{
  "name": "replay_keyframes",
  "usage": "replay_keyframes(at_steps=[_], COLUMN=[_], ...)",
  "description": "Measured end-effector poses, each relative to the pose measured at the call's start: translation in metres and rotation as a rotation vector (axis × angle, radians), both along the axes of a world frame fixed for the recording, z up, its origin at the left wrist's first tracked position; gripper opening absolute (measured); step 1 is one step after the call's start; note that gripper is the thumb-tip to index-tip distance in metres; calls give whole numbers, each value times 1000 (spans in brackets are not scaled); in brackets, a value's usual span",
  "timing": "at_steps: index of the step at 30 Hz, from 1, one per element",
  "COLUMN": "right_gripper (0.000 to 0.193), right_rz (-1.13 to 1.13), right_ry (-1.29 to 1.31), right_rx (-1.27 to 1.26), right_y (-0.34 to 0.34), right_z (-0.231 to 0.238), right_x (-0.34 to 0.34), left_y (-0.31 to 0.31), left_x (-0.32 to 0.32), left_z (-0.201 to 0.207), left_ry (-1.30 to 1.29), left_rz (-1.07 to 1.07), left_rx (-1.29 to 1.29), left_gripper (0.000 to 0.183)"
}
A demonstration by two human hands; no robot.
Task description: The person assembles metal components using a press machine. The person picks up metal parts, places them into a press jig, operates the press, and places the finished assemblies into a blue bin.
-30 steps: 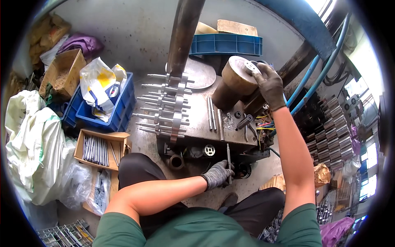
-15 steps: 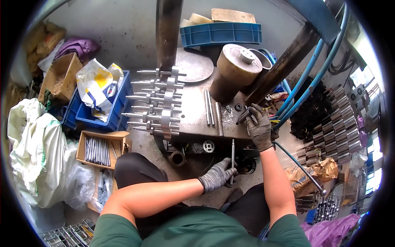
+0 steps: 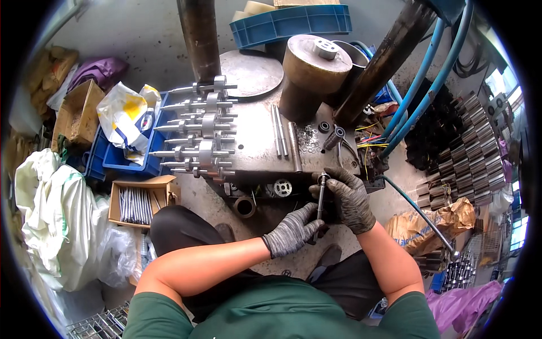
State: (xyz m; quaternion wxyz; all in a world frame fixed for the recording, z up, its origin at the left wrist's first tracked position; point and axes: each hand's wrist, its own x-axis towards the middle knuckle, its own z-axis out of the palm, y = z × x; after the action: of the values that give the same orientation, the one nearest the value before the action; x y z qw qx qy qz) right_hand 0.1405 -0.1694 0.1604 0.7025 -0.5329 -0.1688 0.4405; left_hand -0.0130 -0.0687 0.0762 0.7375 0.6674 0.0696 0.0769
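A slim steel shaft (image 3: pixel 321 199) stands nearly upright in front of the bench edge. My left hand (image 3: pixel 292 229), in a grey knit glove, is closed around its lower part. My gloved right hand (image 3: pixel 351 200) is at the shaft's top end, its fingers pinching a small metal ring (image 3: pixel 324 176) there. On the steel bench (image 3: pixel 257 150) behind lie many thin rings (image 3: pixel 308 139), a ball bearing (image 3: pixel 323 127) and a short cylinder of bearings (image 3: pixel 335 138). Steel rods (image 3: pixel 280 131) and a thicker bar (image 3: pixel 294 147) lie beside the rings.
Shafts with thick discs (image 3: pixel 209 124) line the bench's left end. A heavy round press head (image 3: pixel 316 62) stands behind, between dark columns. Left are a blue crate (image 3: pixel 148 164) and a cardboard box of rods (image 3: pixel 135 203); right, blue hoses (image 3: pixel 418 101) and stacked metal cylinders (image 3: pixel 468 152).
My right hand has left the bearings on the bench and come down to the shaft's top. The short bearing cylinder it was handling now stands on the bench. The view has shifted slightly.
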Motion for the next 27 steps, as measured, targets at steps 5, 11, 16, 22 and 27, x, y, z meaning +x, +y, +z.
replay_keyframes(at_steps=[5, 11, 16, 22, 27], right_gripper=[35, 27, 30, 33, 33], right_rz=[-63, 139, -15, 101, 177], right_ry=[151, -402, -113, 63, -85], right_rx=[84, -17, -47, -69, -134], right_y=[-7, -18, -8, -12, -7], right_z=[-1, -11, 4, -3, -3], right_x=[-3, 10, -6, -3, -12], left_y=[1, 3, 4, 2, -2], left_x=[-4, -6, -7, -9, -14], left_z=[17, 14, 5, 7, 9], left_ry=[212, 172, 122, 166, 161], left_rz=[-123, -135, -95, -123, -104], left_rx=[-164, -99, -38, -129, -173], left_gripper=[34, 38, 37, 38, 38])
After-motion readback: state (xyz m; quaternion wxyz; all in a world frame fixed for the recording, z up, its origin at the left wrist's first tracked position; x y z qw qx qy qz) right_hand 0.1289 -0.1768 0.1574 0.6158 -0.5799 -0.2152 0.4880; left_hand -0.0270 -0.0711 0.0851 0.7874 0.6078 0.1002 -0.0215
